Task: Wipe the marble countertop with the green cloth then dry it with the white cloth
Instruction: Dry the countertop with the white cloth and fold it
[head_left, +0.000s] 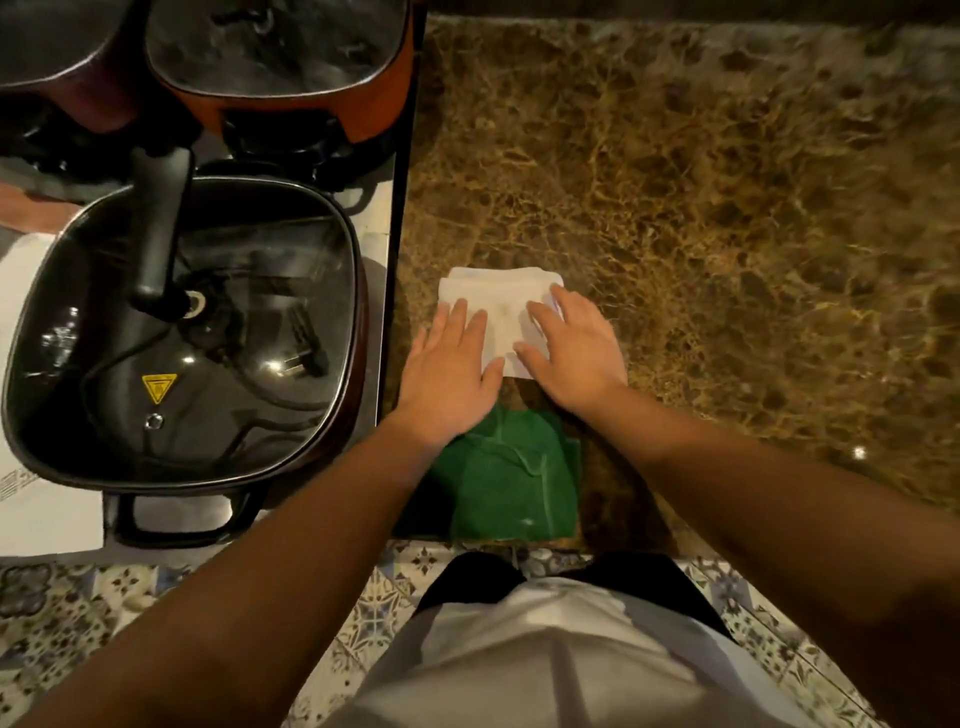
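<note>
**Both palms flat on the white cloth**

Nearest me, the folded green cloth lies at the marble countertop's front edge, untouched. Just beyond it, my left hand and right hand press open-fingered on the folded white cloth, gripping nothing. It looks soft and light, likely to bunch; I'd pin it under a palm or pinch a folded edge. A lidded electric skillet sits left.

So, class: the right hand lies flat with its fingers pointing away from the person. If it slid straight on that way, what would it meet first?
The right hand already rests on the white cloth. Past the cloth's far edge, only bare countertop shows, so the way looks free.
</note>
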